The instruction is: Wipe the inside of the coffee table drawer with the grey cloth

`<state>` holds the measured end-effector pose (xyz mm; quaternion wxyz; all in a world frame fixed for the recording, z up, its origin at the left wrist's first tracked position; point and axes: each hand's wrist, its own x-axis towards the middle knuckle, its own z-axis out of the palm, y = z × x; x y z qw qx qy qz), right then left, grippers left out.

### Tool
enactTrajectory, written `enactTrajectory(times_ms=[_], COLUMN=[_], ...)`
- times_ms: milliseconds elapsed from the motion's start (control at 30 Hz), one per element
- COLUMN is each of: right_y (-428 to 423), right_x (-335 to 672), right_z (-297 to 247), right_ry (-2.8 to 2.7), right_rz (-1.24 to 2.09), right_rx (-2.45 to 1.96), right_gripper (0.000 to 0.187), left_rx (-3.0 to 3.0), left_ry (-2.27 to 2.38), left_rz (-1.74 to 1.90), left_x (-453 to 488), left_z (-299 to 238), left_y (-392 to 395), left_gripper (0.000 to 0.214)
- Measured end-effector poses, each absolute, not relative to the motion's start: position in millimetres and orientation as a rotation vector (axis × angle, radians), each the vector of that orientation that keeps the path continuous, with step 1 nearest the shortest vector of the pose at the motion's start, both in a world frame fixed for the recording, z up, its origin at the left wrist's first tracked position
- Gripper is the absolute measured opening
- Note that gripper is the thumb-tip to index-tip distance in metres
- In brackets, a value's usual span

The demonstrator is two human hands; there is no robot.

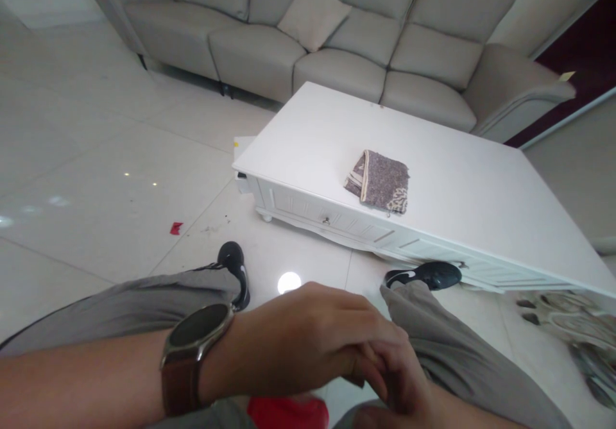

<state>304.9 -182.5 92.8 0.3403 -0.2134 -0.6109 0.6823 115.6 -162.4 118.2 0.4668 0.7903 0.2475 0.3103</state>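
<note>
My left hand (298, 339) reaches across from the left at the bottom of the view, with a brown-strapped watch (197, 333) on its wrist. Its fingers curl down over my right hand (409, 390), which comes up from the bottom right and is mostly covered, so its fingers are hidden. Both hands hover above my grey-trousered knees. A red object (289, 413) shows just below them at the frame edge, and I cannot make out what it is. A folded grey-brown cloth (380, 182) lies on the white coffee table (481, 179) ahead, out of reach of both hands.
A beige corner sofa (337, 70) with a cushion (312, 12) stands behind the table. My black shoes (235, 269) (428, 275) rest on the glossy tiled floor. A small red scrap (176, 227) lies on the floor, and a patterned rug (568, 326) is at the right.
</note>
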Motion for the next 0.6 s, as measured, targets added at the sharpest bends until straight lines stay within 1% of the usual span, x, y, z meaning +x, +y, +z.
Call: enactTrajectory(times_ms=[100,133,167,267,300,367,500,600], right_y=[-175.9,-174.1,-172.5,-169.3,-168.8,-168.7,-172.0,-177.6], right_x=[306.5,307.1,307.7,308.9,309.0,308.6,306.2,303.8], right_z=[100.8,100.6,99.3,93.0,91.4,90.1,90.9,84.2], right_ry=[-1.497,-1.469,-1.458,-1.549,-1.579,-1.617,-1.677,-1.644], right_rz=[1.636,1.615,1.598,1.577,1.577,1.608,1.616,1.552], right_rx=[-0.593,-0.586,-0.567,-0.566,-0.570,-0.580,-0.521,-0.467], right_gripper=[0.042,0.043,0.042,0.038,0.037,0.033,0.018,0.021], left_rx=[1.773,1.724,1.676,1.547,1.521,1.521,1.668,1.798], left_ry=[0.673,0.691,0.696,0.662,0.659,0.681,0.727,0.709], left_rz=[0.764,0.756,0.742,0.686,0.671,0.687,0.786,0.794], left_x=[116.2,116.9,117.7,120.5,121.2,122.4,124.9,128.2], left_z=[120.3,120.2,119.8,117.4,116.5,114.5,110.5,108.8], left_y=[-153.6,-151.5,-150.2,-150.3,-151.1,-153.1,-156.3,-158.0], left_gripper=[0.051,0.053,0.050,0.025,0.022,0.021,0.022,0.025])
